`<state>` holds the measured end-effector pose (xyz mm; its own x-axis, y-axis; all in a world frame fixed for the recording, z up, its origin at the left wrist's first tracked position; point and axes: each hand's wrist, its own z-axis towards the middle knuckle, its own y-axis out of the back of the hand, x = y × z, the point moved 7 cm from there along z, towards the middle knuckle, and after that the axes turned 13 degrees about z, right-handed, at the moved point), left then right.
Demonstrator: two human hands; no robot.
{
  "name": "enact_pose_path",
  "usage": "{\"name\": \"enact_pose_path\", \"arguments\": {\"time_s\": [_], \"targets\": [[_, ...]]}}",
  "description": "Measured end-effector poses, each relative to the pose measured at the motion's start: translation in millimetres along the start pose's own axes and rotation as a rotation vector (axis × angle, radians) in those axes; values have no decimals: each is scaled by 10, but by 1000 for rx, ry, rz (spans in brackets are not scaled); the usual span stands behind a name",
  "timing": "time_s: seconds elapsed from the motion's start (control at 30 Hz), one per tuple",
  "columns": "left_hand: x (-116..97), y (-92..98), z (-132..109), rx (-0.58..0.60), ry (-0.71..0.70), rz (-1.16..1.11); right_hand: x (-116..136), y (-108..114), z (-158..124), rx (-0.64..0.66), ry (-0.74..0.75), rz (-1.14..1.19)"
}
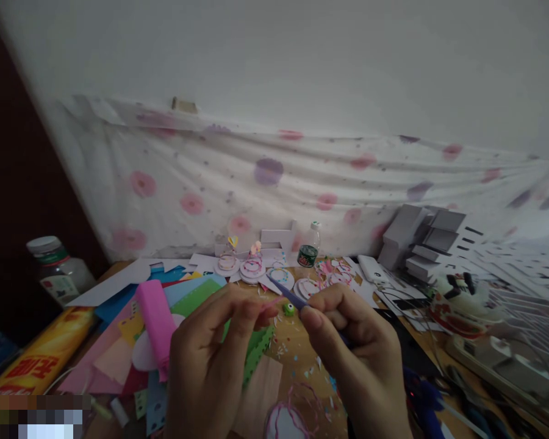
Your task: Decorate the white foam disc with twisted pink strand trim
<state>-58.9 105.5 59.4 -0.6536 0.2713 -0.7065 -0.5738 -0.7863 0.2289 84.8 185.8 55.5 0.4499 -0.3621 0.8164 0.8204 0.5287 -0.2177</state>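
Note:
My left hand (215, 360) is raised over the craft table with its fingers pinched on a thin pink paper strip (269, 303). My right hand (357, 353) is closed on a slim blue quilling tool (289, 296) whose tip points up and left, close to the strip. Just below the two sets of fingertips lies a small green round piece (288, 309) on the wooden table (297, 347). Behind them stand several white paper discs with coloured coils (252, 268).
Coloured paper sheets and a pink roll (154, 317) lie left. A plastic jar (57, 268) and a yellow packet (41, 360) sit far left. A small green-labelled bottle (308, 251) stands at the back. Grey boxes (416, 244), a power strip (498, 360) and cables fill the right. Floral cloth covers the wall.

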Motion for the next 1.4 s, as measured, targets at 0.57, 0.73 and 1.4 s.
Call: {"name": "enact_pose_path", "arguments": {"time_s": [0.57,0.73,1.4], "targets": [[140,210,-23,-116,91,-22,-72,47,31,14,16,113],[103,225,-9,-104,-5,48,-37,32,25,8,13,110],[19,228,-57,-112,-87,98,5,26,-31,-26,-58,78]]}}
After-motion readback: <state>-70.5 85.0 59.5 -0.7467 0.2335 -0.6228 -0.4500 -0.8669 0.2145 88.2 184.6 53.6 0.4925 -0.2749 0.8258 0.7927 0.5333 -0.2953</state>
